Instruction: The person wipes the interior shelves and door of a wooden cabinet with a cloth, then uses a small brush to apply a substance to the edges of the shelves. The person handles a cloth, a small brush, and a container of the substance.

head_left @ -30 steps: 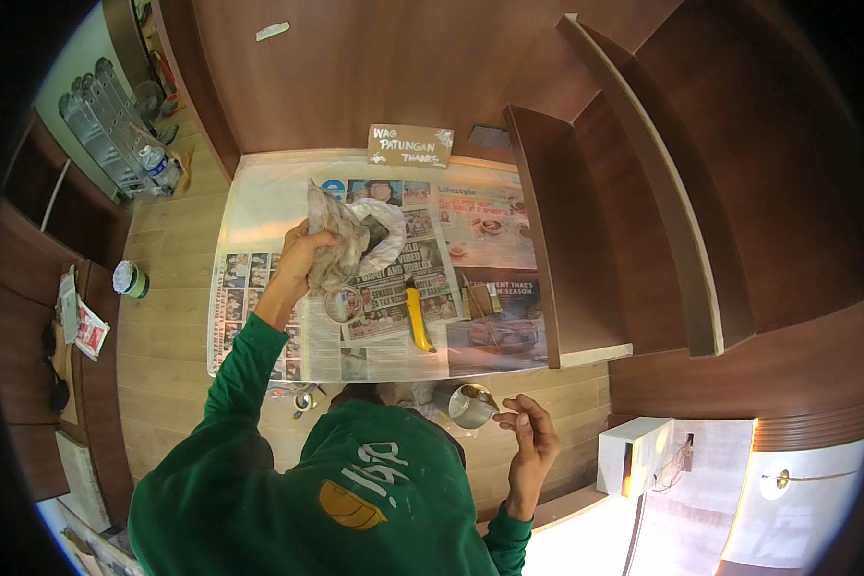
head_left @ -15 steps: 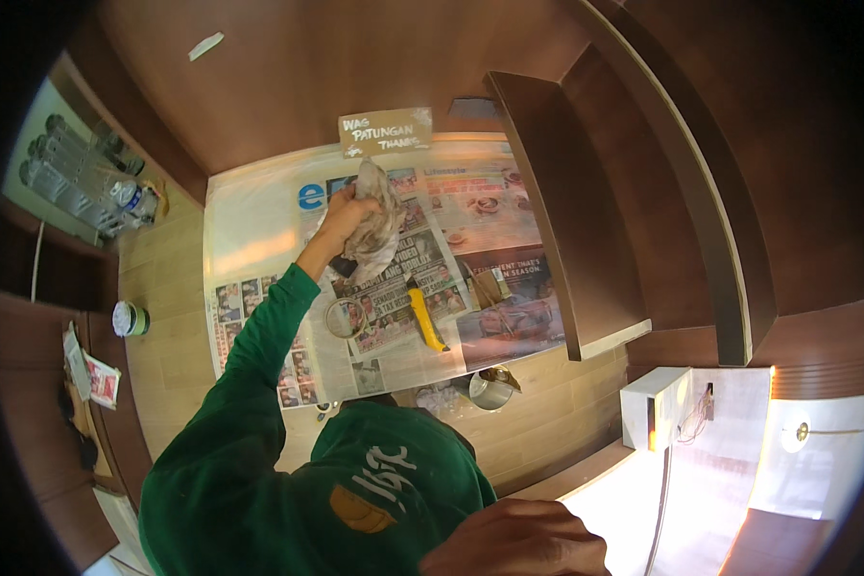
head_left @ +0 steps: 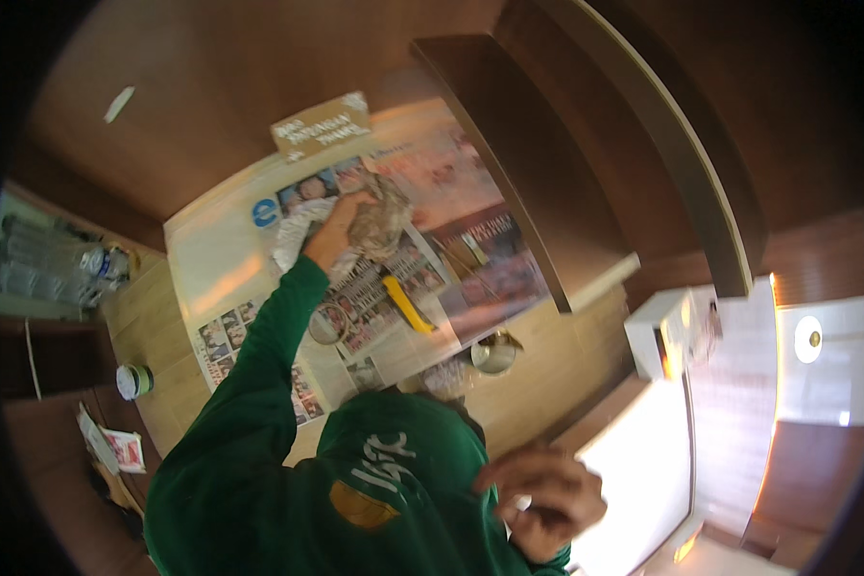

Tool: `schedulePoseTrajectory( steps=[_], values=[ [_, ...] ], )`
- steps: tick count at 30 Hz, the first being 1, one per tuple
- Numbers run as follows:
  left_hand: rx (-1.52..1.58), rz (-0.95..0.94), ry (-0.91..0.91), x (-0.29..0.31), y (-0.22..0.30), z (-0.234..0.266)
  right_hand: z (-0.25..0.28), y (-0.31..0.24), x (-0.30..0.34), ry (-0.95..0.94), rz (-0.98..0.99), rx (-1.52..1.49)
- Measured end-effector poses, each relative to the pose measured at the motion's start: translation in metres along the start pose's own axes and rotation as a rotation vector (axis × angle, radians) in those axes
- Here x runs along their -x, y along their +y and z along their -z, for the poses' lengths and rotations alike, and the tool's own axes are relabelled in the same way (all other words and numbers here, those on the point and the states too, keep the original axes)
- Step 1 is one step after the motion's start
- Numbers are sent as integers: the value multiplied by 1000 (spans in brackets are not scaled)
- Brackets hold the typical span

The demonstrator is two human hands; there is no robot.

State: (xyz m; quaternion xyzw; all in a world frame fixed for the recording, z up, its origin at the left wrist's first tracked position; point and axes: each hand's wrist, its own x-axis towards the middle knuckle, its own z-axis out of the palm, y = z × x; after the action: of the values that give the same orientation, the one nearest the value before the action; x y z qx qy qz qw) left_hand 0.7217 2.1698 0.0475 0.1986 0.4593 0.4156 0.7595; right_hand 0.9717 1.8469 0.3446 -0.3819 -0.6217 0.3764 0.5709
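Nearest the camera, low in the view, is the right hand (head_left: 542,494), smeared by blur, its fingers curled and a pale gap showing by the thumb; whether it pinches anything cannot be told. Beside it spreads the dark green long-sleeved sweatshirt (head_left: 394,451) with pale lettering and a rounded yellow patch. Past the body, a silver metal can (head_left: 494,357) is near the edge of the newspaper-covered work surface (head_left: 202,269), with a crumpled, whitish, see-through bundle (head_left: 442,378) just beside it. On the newspaper, a yellow-handled utility knife (head_left: 409,305) lies slantwise, and a round, clear, ring-edged disc (head_left: 329,324) lies to its left. A little farther on, at the end of the stretched green sleeve, is the left hand (head_left: 332,235), palm down, a finger reaching toward the upper right. A crumpled grey-beige stained cloth (head_left: 384,217) lies against the right side of its fingers and past their tips, over the newspaper; how firmly they press or grip it cannot be told. On the other side of that hand, white crumpled material (head_left: 294,232) bulges out near the wrist. Farther back, a tan cardboard sign (head_left: 321,128) with white hand lettering stands at the far edge, before a brown wooden panel (head_left: 211,86) bearing a small white strip (head_left: 119,104).
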Motion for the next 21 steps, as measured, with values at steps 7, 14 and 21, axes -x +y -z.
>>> schedulePoseTrajectory(
  steps=[7, 14, 21],
  values=[
    [-122, 49, -176, 112, -35, -49, 58, 87, 85, 429, -685, 159],
    [-481, 115, -440, 178, -148, -163, 50, 181, 106, 412, -762, -363],
    [-982, 146, -434, 195, -188, -166, 182, 303, 170, 424, -975, 66]
  ],
)
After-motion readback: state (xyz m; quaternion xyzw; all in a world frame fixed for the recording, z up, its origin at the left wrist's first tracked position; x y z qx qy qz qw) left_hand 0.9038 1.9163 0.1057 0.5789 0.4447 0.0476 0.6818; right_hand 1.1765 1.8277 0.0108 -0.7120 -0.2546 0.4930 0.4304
